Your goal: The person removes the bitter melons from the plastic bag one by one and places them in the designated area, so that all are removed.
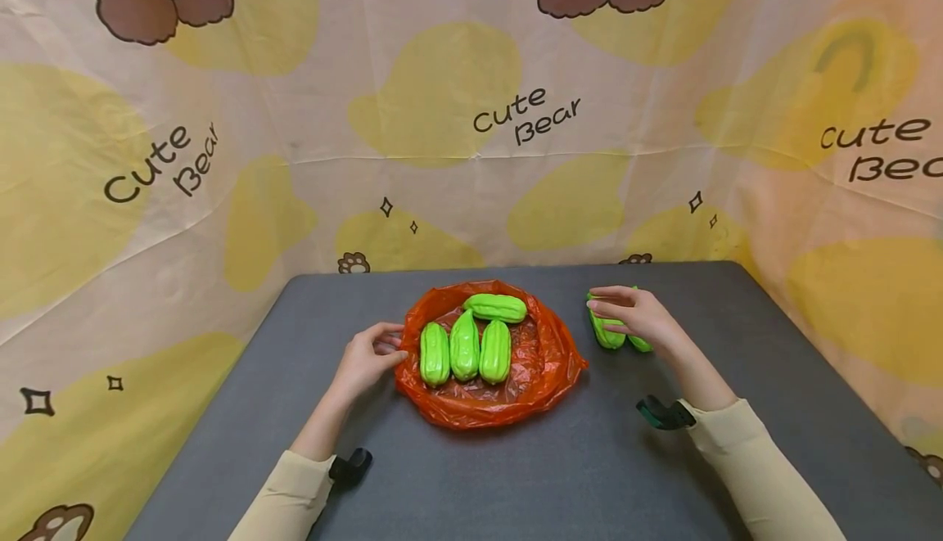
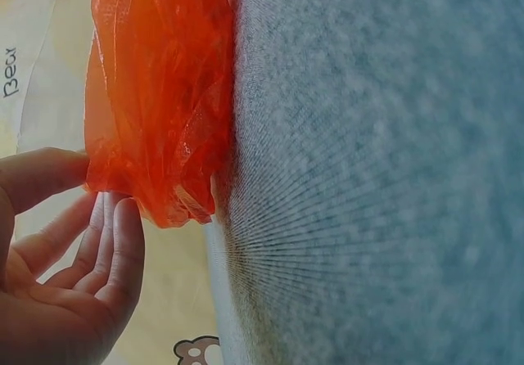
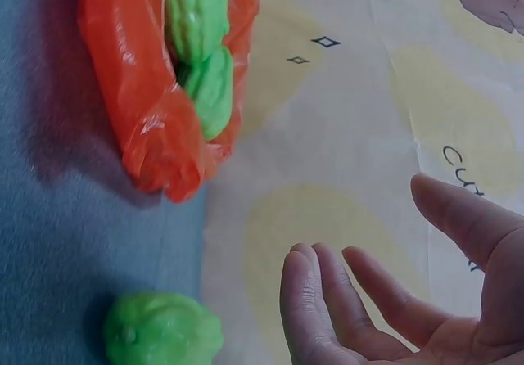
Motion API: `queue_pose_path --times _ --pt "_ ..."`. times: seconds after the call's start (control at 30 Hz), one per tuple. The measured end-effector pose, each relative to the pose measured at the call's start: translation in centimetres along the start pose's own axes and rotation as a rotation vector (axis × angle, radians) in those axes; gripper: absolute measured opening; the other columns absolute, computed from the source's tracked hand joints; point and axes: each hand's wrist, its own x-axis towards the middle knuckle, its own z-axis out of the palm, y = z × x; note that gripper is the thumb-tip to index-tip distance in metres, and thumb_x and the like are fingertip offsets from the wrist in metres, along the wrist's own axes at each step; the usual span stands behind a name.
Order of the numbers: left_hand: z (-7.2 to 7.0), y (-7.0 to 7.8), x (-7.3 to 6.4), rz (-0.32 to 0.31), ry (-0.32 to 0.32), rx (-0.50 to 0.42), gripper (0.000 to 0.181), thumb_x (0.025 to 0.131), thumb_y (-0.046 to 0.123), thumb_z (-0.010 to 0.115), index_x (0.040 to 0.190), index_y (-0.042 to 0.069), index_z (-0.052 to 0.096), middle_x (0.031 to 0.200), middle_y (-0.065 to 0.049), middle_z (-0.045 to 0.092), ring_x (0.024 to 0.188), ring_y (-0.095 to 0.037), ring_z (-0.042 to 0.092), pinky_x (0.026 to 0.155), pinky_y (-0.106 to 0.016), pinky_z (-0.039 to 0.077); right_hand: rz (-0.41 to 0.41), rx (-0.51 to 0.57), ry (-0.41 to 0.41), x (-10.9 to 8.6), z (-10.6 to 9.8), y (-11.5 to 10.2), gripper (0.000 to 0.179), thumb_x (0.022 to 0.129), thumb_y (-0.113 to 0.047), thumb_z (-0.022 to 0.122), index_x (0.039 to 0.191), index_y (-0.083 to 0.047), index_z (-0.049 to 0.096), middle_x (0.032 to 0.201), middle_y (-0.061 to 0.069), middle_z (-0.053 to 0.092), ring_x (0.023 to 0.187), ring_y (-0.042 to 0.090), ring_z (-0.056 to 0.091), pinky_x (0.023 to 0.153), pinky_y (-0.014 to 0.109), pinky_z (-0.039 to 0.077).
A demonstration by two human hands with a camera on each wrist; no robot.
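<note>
A red plastic bag [image 1: 567, 353] lies with its rim rolled open, holding several green bitter melons [image 1: 465, 349]. Three stand side by side and another lies crosswise behind them. At the bag's left edge, my left hand [image 1: 368, 358] pinches the plastic between thumb and fingers; the left wrist view shows the fingertips at the crumpled bag side [image 2: 164, 103]. My right hand [image 1: 639, 316] hovers with spread, relaxed fingers over two more bitter melons [image 1: 608, 333] to the right of the bag, partly covering them. The right wrist view shows nothing between its fingers, and one bitter melon [image 3: 162, 330] below.
Everything rests on a dark grey table [image 1: 501, 484]. A printed cloth [image 1: 442, 99] with bear drawings and lettering hangs around its back and sides. Dark bands with small devices [image 1: 352, 467] sit on both wrists, by cream sleeves.
</note>
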Motion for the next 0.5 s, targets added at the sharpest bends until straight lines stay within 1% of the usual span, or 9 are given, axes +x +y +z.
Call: queue_pose_path --times 0.07,0.23,0.5 --pt "0.0 0.1 0.0 -0.006 0.002 -0.003 0.04 0.08 0.009 0.073 0.119 0.008 0.063 0.098 -0.014 0.067 0.084 -0.021 0.065 0.068 -0.025 0.051 0.003 0.013 0.0 0.2 0.2 -0.1 0.066 0.09 -0.04 0.062 0.139 -0.002 0.043 0.141 0.023 0.046 0.127 0.037 0.047 0.098 0.045 0.044" --pt "0.0 0.1 -0.1 0.004 -0.002 -0.006 0.041 0.08 0.009 0.073 0.119 0.006 0.063 0.099 -0.015 0.067 0.083 -0.021 0.066 0.069 -0.027 0.052 -0.015 0.018 -0.01 0.5 0.8 -0.1 0.064 0.09 -0.038 0.062 0.138 -0.001 0.044 0.139 0.024 0.047 0.127 0.038 0.047 0.097 0.046 0.044" --pt "-0.1 0.2 -0.1 -0.016 -0.004 -0.003 0.04 0.08 0.009 0.072 0.119 0.007 0.063 0.098 -0.014 0.067 0.082 -0.02 0.064 0.068 -0.025 0.051 -0.024 0.046 -0.047 0.9 1.5 -0.5 0.065 0.091 -0.037 0.061 0.14 -0.001 0.041 0.142 0.025 0.043 0.128 0.038 0.046 0.1 0.05 0.041"
